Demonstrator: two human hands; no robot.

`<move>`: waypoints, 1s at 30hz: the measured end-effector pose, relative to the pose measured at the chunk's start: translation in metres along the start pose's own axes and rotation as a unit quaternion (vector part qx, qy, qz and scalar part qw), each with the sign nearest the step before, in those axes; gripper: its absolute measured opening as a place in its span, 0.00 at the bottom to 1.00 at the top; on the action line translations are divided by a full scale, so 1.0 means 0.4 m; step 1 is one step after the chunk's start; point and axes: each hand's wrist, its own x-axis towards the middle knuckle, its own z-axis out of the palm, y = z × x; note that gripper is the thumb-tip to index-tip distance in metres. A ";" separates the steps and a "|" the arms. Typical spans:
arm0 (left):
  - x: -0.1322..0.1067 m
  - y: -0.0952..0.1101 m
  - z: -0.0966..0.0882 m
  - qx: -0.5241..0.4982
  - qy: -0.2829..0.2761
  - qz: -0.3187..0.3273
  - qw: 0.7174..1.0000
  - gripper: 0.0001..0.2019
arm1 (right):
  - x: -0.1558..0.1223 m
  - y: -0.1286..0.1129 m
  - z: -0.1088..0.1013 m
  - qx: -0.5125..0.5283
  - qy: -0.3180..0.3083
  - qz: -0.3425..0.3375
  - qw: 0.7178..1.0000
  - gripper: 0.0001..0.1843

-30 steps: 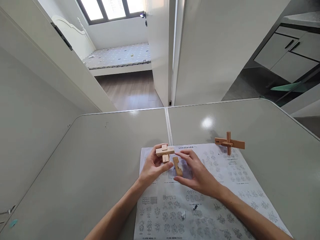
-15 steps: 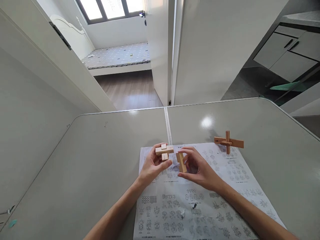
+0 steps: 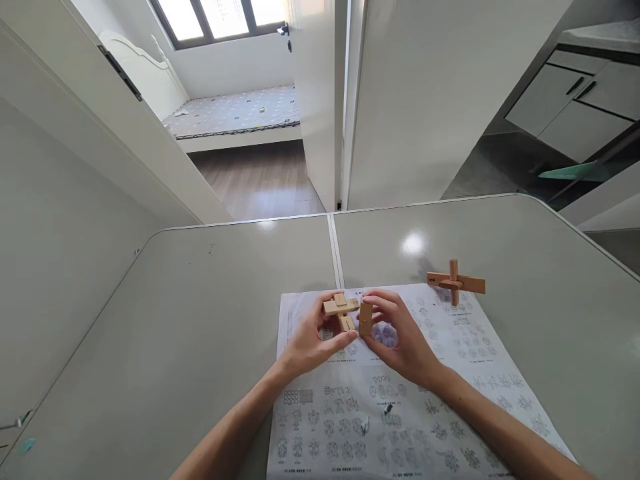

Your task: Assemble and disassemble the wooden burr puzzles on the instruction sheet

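Several interlocked pale wooden puzzle pieces (image 3: 341, 305) form a cross shape, gripped in my left hand (image 3: 311, 339) between thumb and fingers. A single wooden puzzle piece (image 3: 366, 318) stands upright in my right hand (image 3: 400, 331), pinched at its top and bottom ends. It is very close to the right end of the cross; whether the two touch I cannot tell. Both hands are held over a printed instruction sheet (image 3: 340, 400) covered in small line diagrams. My left fingers are partly hidden behind the cross.
A darker assembled wooden cross (image 3: 455, 283) rests at the sheet's upper right edge. The grey table (image 3: 210, 320) has a seam down its far middle. Small dark and pale specks mark the sheet. Beyond are a door (image 3: 320, 100), a bed (image 3: 235, 110) and cabinets (image 3: 575, 107).
My left hand has moved right and tilted the cross. My right hand has turned its piece so a flat face shows, and the gap between the pieces has narrowed.
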 end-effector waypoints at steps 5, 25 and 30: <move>0.000 0.006 -0.004 0.040 -0.018 0.000 0.999 0.33 | -0.003 0.001 0.001 -0.087 0.020 -0.049 0.995 0.30; 0.002 -0.004 -0.008 0.038 -0.014 0.018 0.999 0.34 | -0.007 -0.016 0.002 -0.140 0.034 -0.102 0.984 0.35; 0.002 -0.005 -0.010 0.031 -0.014 0.017 0.999 0.33 | -0.006 -0.014 0.001 -0.129 0.027 -0.098 0.986 0.35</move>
